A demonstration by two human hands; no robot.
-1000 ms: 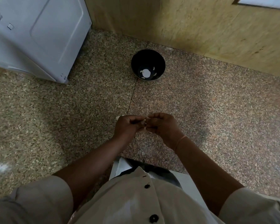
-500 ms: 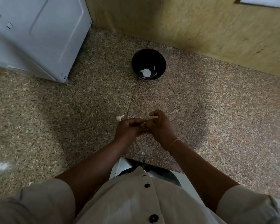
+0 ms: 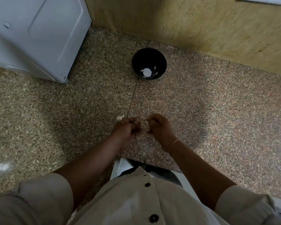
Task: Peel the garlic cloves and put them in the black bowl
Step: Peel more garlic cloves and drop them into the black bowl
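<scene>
Two hands, left hand [image 3: 128,129] curled, contents unclear, right hand [image 3: 160,129] pinching pale scrap [image 3: 145,122], round black bowl [image 3: 148,54]

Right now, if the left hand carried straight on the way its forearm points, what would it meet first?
Probably the right hand: the left hand, gripping what seems a clove, points up-right across a gap at its fingertips, which pinch a peel. The bowl lies farther on. Height is unclear.
</scene>
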